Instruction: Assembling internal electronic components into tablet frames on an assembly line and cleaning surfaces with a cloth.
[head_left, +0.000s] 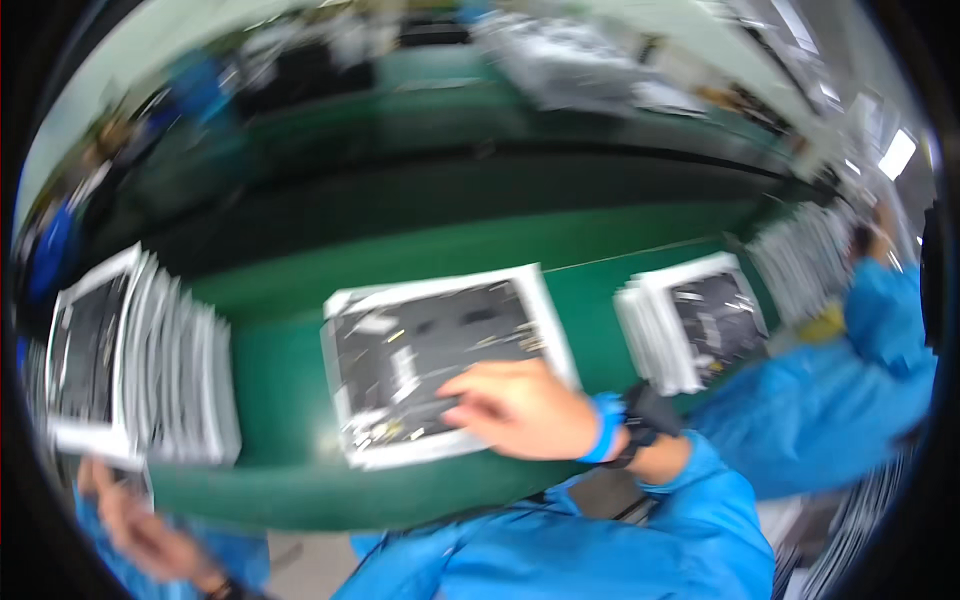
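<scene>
Panel (470, 315), dark and white-framed, lies flat mid-bench on a green worktop (280, 400), its longer side running left to right. The right hand (525, 405), much the nearer, is over the near right part, fingers curled; blur hides whether they pinch or touch anything. Well apart, the left hand (140, 530) is low beside the left stack (185, 370), its grip indistinguishable. Small pieces on the panel smear unreadably.

On the table (280, 390), 1 flat panel (440, 315) lay under the right hand (530, 410), between the left stack (180, 370) and the right stack (660, 335), while 1 farther stack (800, 257) stood more to the right.
</scene>
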